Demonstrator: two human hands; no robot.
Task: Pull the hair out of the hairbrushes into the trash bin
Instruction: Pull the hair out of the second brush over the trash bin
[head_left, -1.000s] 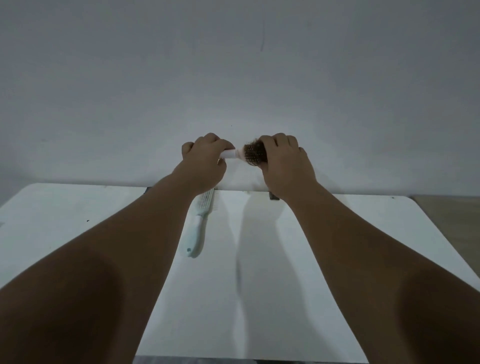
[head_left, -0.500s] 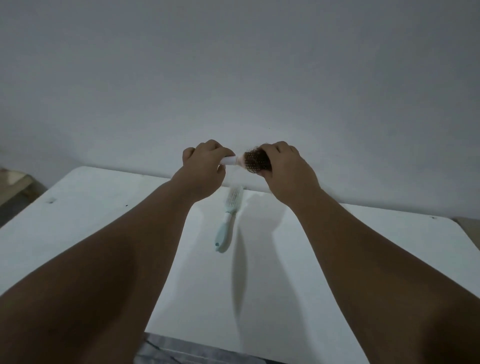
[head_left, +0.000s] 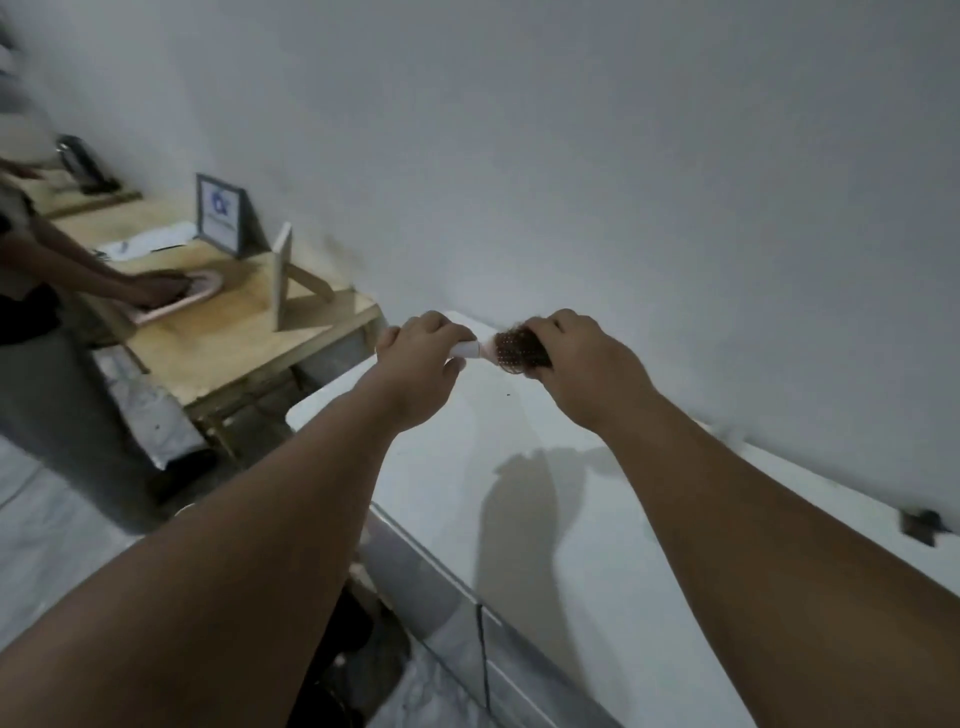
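My left hand (head_left: 423, 364) grips the pale handle of a hairbrush (head_left: 480, 349) held in the air above the white table (head_left: 519, 499). The brush head carries a clump of brown hair (head_left: 517, 349). My right hand (head_left: 584, 364) has its fingers curled over that hair and the brush head. Both arms stretch forward over the table's left end. No trash bin shows in the head view, and the second brush is out of sight.
A wooden table (head_left: 228, 343) stands to the left with a framed sign (head_left: 221, 214) and a small upright board (head_left: 283, 280). Another person's arm (head_left: 78, 270) rests on a pinkish object there. A grey wall (head_left: 623, 182) runs behind. Marbled floor lies below left.
The view has swung left, bringing in the wooden table and the other person. The light blue brush on the table has left the view. Both hands keep their hold on the brush.
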